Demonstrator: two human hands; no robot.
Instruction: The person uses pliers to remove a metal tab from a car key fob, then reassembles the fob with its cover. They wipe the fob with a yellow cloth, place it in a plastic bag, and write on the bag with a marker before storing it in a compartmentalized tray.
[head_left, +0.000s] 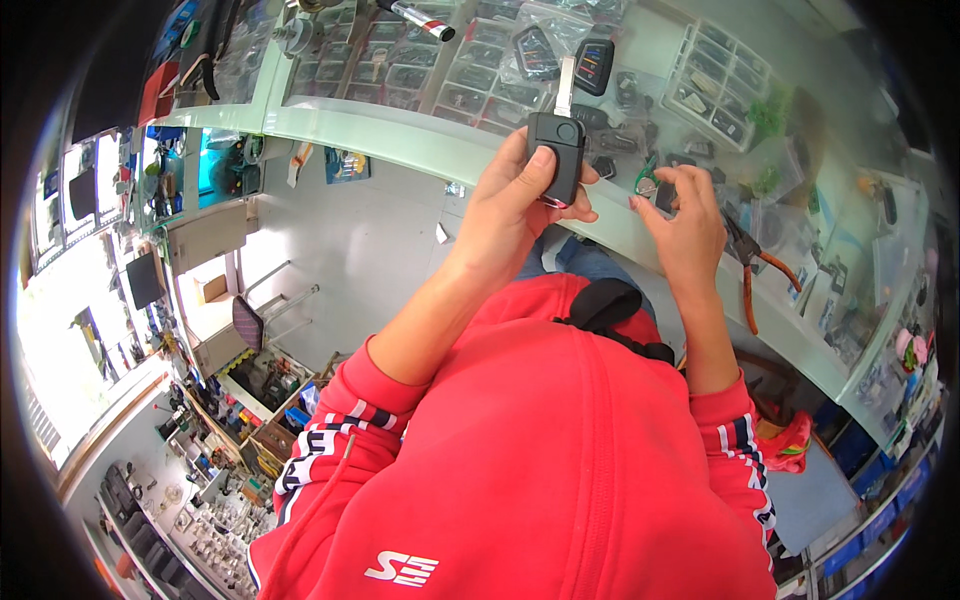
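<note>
My left hand [520, 190] is closed round a black flip car key [556, 150], its thumb lying on the key's face. The key's metal blade [566, 88] is folded out and points away from me over the glass counter. To the right, my right hand [688, 225] is bent at the counter's near edge, thumb and forefinger curled around a small round silver piece with green beside it [646, 187]. It is too small to name. Beyond the blade lies a black key fob with coloured buttons [594, 67], beside a bagged fob [537, 54].
The glass counter [420, 140] holds rows of boxed keys under its top. Orange-handled pliers [748, 262] hang over its edge at right. A clear compartment box [715, 85] and a marker pen [418, 20] lie farther off. A stool [250, 320] and parts shelves [200, 500] stand at left.
</note>
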